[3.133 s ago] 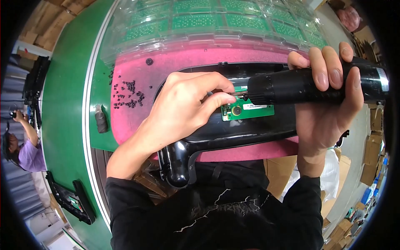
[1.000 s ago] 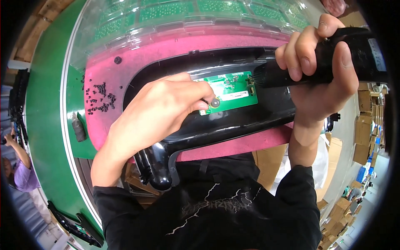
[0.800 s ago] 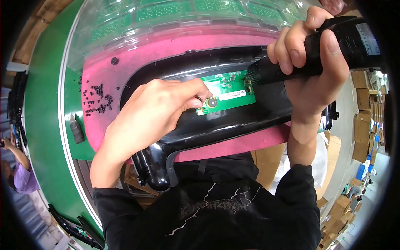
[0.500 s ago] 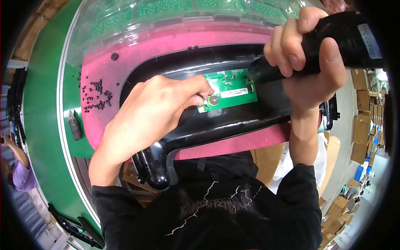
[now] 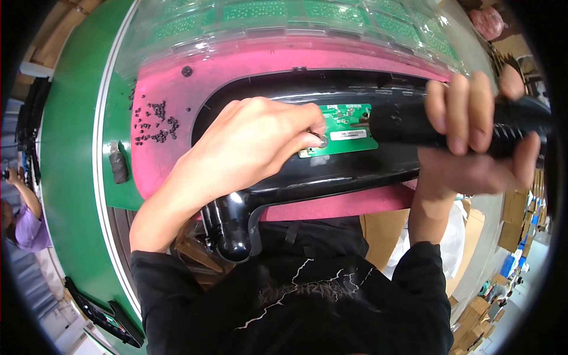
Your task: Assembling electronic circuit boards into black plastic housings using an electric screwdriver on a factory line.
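Observation:
A green circuit board (image 5: 349, 127) with a white label lies inside a long, glossy black plastic housing (image 5: 284, 180). My left hand (image 5: 254, 133) reaches over the housing, thumb and forefinger pinched together at the board's left end. A small dark round part (image 5: 323, 141) shows at those fingertips; whether they hold it or merely cover it is unclear. My right hand (image 5: 473, 130), blurred by motion, wraps around a black electric screwdriver (image 5: 402, 121). The tool lies nearly level, its narrow end over the board's right edge, hiding its tip.
Under the housing is a pink mat (image 5: 163, 100), with small black screws (image 5: 160, 121) scattered on its left. A dark wrapped tool (image 5: 119, 165) rests on the green table (image 5: 71, 148). Clear plastic trays (image 5: 260, 35) of green boards stand behind. Another person (image 5: 29, 225) is at far left.
My right hand and the screwdriver have swung right and levelled out. My left fingertips have moved right over the board, partly covering its round part. The whole view has shifted slightly.

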Demonstrator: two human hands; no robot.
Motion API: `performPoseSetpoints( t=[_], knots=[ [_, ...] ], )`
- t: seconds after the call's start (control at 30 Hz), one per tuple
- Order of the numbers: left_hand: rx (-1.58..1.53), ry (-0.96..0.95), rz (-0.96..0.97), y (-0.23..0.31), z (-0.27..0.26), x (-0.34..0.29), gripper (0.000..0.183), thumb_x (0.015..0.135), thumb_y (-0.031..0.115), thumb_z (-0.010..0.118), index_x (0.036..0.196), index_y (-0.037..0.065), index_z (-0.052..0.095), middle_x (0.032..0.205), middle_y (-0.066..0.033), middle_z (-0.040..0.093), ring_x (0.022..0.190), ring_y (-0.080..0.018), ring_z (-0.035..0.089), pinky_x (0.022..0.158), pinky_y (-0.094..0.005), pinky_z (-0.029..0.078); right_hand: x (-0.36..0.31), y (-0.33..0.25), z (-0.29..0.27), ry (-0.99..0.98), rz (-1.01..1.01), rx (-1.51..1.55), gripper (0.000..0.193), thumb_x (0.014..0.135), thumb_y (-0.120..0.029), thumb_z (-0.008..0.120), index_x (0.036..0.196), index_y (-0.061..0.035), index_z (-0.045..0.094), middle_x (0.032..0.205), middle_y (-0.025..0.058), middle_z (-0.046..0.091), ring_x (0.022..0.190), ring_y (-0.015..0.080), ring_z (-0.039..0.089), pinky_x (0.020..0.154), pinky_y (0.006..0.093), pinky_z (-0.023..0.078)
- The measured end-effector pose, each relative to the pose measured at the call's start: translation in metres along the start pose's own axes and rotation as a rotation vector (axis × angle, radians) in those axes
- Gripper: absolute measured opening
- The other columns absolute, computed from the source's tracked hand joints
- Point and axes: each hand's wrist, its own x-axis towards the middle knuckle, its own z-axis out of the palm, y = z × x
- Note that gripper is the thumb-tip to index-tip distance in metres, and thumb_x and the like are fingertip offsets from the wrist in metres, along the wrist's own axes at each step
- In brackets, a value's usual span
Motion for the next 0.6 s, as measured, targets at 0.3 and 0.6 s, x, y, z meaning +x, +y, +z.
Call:
performPoseSetpoints(
  t=[0.3,0.6],
  knots=[
    [-0.077,0.069,0.154,-0.009,0.003,0.007,0.016,0.082,0.009,0.074,0.091,0.000,0.064,0.083,-0.0100,0.069,0.075,-0.0281,0.068,0.066,-0.0361,0.054,-0.007,0.010,0.000,-0.005,0.049,0.140,0.044,0.088,-0.039,0.064,0.115,-0.0070,0.050,0.069,-0.0039,0.050,0.057,0.0074,0.049,0.063,0.0255,0.040],
    [-0.038,0.187,0.140,-0.015,0.000,0.010,0.010,0.083,0.002,0.071,0.090,-0.001,0.065,0.082,-0.0101,0.069,0.074,-0.0251,0.069,0.065,-0.0323,0.054,-0.010,0.028,0.011,0.119,-0.041,-0.026,0.051,0.090,-0.045,0.064,0.122,-0.0090,0.049,0.072,-0.0045,0.052,0.059,0.0070,0.048,0.063,0.0249,0.037]
  ],
)
